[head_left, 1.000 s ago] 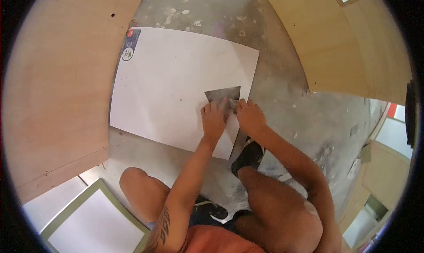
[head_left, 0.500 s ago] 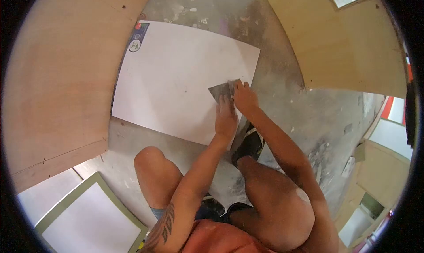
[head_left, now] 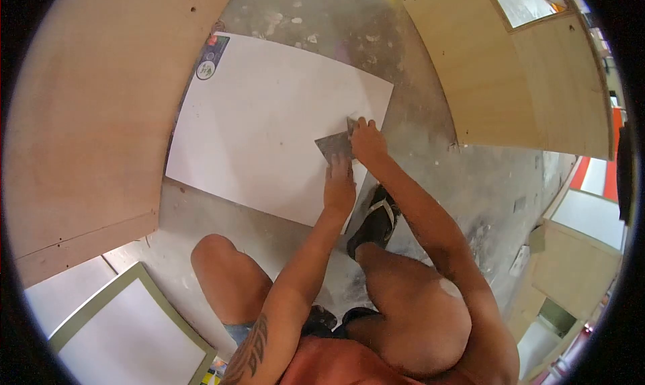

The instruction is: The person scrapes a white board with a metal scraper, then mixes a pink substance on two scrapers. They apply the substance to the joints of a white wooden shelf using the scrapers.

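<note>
A white board with a printed label in its upper left corner lies on the floor. Over its right part, my left hand grips a grey flat blade, fingers stretched along its lower edge. Just right of it my right hand is closed on a smaller grey blade, whose edge shows left of the fingers. The two blades meet or overlap near the right fingertips; whether they touch is unclear. Their handles, if any, are hidden.
Large wooden panels stand at the left and upper right. A green-framed white panel is at the lower left. My sandalled foot rests on the stained concrete floor near the board's lower right corner.
The smaller blade has turned from slanting behind my right fingers to pointing up at their left. Both hands have shifted slightly left in view, and the view itself has moved a little.
</note>
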The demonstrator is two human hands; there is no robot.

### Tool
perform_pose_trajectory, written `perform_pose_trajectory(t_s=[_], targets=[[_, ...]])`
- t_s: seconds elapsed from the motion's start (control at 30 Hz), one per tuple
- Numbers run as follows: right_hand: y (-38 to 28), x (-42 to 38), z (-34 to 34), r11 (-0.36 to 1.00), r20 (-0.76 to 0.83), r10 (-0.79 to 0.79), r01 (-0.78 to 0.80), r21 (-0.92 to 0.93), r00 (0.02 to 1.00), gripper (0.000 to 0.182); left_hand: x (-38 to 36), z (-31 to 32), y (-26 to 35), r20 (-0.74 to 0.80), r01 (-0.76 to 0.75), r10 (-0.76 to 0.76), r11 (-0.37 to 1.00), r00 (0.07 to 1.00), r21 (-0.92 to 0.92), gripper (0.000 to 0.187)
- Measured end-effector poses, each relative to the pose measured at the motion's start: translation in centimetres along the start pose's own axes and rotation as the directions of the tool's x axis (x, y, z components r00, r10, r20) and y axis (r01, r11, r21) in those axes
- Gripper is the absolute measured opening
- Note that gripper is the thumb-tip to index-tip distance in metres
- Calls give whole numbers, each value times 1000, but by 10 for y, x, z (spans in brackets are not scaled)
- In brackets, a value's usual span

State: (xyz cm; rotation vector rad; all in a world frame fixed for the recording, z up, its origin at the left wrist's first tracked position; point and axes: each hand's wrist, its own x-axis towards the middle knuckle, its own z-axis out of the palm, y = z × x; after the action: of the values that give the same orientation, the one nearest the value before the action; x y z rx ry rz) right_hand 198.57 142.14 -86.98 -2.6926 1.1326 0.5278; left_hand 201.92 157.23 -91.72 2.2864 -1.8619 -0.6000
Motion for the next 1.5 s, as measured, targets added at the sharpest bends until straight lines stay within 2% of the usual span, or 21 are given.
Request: perform_pose_trajectory(t_s=[0.07, 0.1, 0.17, 0.2, 0.3, 0.43, 0.5, 0.63, 0.73, 0.77, 0.83, 0.87, 0.9, 0.93, 1.0, 1.13, 1.2, 1.23, 1.3, 1.4, 1.5], targets=[[-9, -13, 16, 956, 11, 180, -178, 234, 984, 37, -2, 3, -3, 11, -12, 12, 1000, 1000, -4, 66], [-8, -11, 11, 955, 3, 188, -183, 233, 982, 37, 1, 1, -4, 20, -13, 14, 1000, 1000, -15, 66], [-3, -17, 7, 998, -45, -33, 35, 44, 998, 33, 0, 4, -3, 13, 3, -3, 1000, 1000, -17, 65], [-3, -16, 13, 998, -33, -42, 43, 35, 999, 33, -2, 4, 0, 2, 21, -21, 1000, 1000, -14, 65], [-2, -12, 20, 999, -182, 31, -26, 29, 983, 31, -3, 0, -3, -13, -9, 8, 997, 1000, -73, 65], [-2, -15, 9, 997, -72, -11, 16, 76, 997, 31, -10, 9, 2, -86, -2, -1, 999, 996, -39, 66], [3, -10, 13, 1000, -112, -25, 24, -13, 993, 32, -2, -5, 2, -36, 5, -6, 1000, 999, -29, 66], [9, -11, 28, 999, -187, -39, 34, -30, 982, 29, -8, -13, 4, -56, -5, 0, 997, 998, -80, 68], [9, -8, 32, 997, -61, -21, 16, -80, 998, 31, 3, -19, 0, 15, -6, 6, 999, 1000, -34, 69], [-9, -30, -4, 994, -75, 49, -41, 96, 996, 30, 7, -9, -3, -4, 11, -12, 992, 1000, -126, 70], [1, -14, 0, 999, -108, 6, -1, 50, 994, 30, 1, -6, -5, 3, 57, -58, 972, 998, -228, 71], [10, -5, 1, 1000, -147, -22, 23, 0, 989, 30, 0, -12, -1, -23, 31, -35, 988, 999, -153, 69], [13, 0, 1, 999, -81, -26, 22, -42, 996, 31, -3, -16, 3, -46, -5, 1, 997, 999, -75, 68], [8, -10, 5, 999, -88, -20, 17, -40, 996, 31, -1, -4, 2, -50, -12, 8, 998, 999, -70, 68], [-14, -36, 19, 988, -18, 22, -19, 150, 1000, 33, 2, 15, -6, -67, 7, -18, 988, 998, -156, 66], [-5, -8, 26, 995, -14, 13, -11, 102, 1000, 34, -4, -12, 2, -70, 10, -20, 990, 997, -144, 63], [-3, -14, 14, 992, -100, -86, 94, 84, 991, 38, -3, -13, 6, -67, 4, -3, 1000, 998, 18, 62], [-10, -13, 33, 999, -58, 0, 2, 41, 998, 40, -2, -7, 7, -81, -5, 7, 1000, 997, 24, 62], [-1, -3, 17, 999, -99, -31, 35, 40, 995, 39, 3, 3, -1, -66, 36, -46, 989, 997, -146, 60], [0, -6, 21, 1000, 4, -17, 17, 5, 1000, 38, -3, -18, 7, -80, 17, -18, 1000, 997, -23, 63], [-10, -14, 46, 999, -100, 16, -14, 29, 995, 32, 0, -11, 3, 0, -4, 4, 1000, 1000, -17, 66]])
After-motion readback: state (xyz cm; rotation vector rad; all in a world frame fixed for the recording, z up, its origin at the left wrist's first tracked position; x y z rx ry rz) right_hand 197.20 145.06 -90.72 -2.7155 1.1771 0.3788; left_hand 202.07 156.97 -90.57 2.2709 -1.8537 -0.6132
